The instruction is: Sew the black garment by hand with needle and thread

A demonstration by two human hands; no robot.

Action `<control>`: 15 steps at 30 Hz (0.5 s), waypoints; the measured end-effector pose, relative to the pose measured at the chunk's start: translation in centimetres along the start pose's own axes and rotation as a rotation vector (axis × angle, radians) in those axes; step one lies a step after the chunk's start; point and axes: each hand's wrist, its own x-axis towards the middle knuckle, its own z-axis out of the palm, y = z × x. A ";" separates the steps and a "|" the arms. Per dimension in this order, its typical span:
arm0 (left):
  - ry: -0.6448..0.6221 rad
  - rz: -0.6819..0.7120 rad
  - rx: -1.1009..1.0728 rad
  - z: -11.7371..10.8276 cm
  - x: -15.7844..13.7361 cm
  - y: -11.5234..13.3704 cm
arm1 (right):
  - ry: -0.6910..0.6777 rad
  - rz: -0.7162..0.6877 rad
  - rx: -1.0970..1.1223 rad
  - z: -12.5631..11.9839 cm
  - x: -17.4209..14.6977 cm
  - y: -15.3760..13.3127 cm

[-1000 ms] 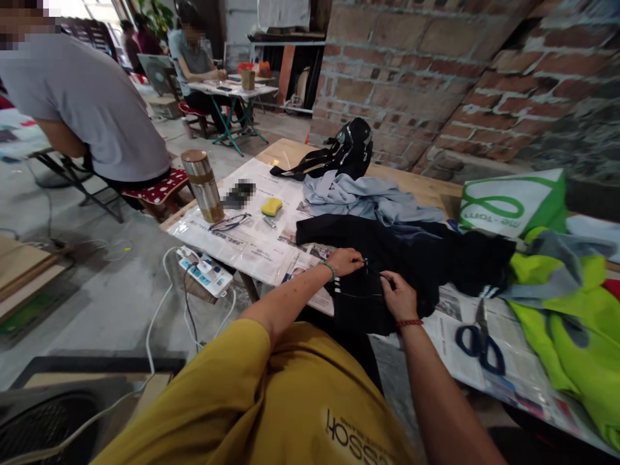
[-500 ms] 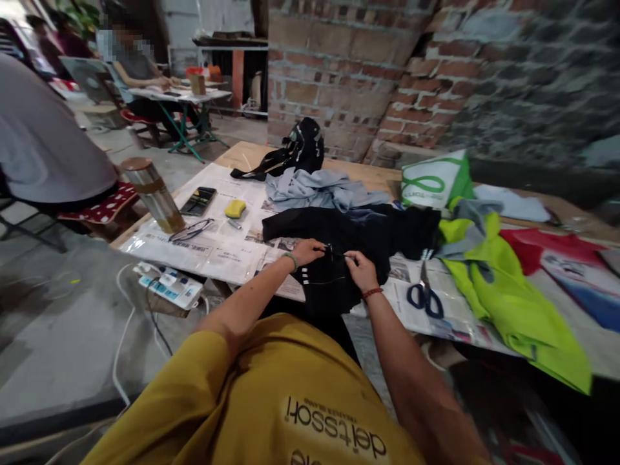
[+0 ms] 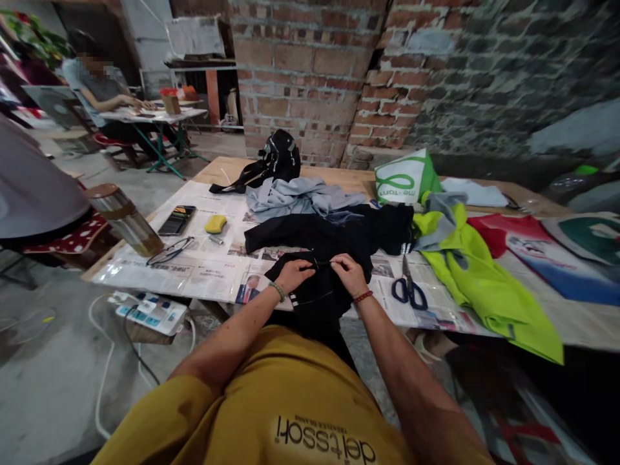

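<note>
A black garment [image 3: 334, 239] with white stripes lies over the near edge of a newspaper-covered wooden table [image 3: 242, 169]. My left hand [image 3: 294, 274] pinches its cloth near the edge. My right hand [image 3: 349, 274] pinches the same cloth a little to the right, fingertips almost touching the left ones. A thin white thread runs across the cloth below my hands. Blue-handled scissors [image 3: 408, 289] lie on the newspaper to the right of my right hand.
A grey garment [image 3: 295, 196], black bag [image 3: 278, 157], yellow sponge [image 3: 216, 223], phone [image 3: 177, 219], glasses [image 3: 169, 251] and metal flask [image 3: 124, 219] sit to the left and behind. A neon-yellow garment [image 3: 484, 278] and green-white bag [image 3: 404, 179] lie to the right. A power strip [image 3: 150, 312] lies on the floor. Other people sit at the left.
The view has swung to the right, so the table sits more to the left. My hands have stayed pinched on the black garment and have come closer together.
</note>
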 end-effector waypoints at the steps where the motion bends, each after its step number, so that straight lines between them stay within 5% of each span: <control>1: 0.010 0.013 -0.001 0.0 0.0 -0.1 | 0.067 -0.056 -0.048 0.0 -0.2 -0.7; 4: 0.021 -0.014 -0.078 0.0 0.0 -0.2 | 0.197 -0.237 -0.186 0.2 -1.5 -3.1; 7: -0.009 -0.067 -0.247 -0.3 -0.1 -0.2 | 0.096 -0.369 -0.247 0.8 -3.5 -4.6; 15: -0.090 -0.196 -0.534 -1.4 -0.6 0.2 | 0.017 -0.108 -0.330 2.4 -6.8 -3.1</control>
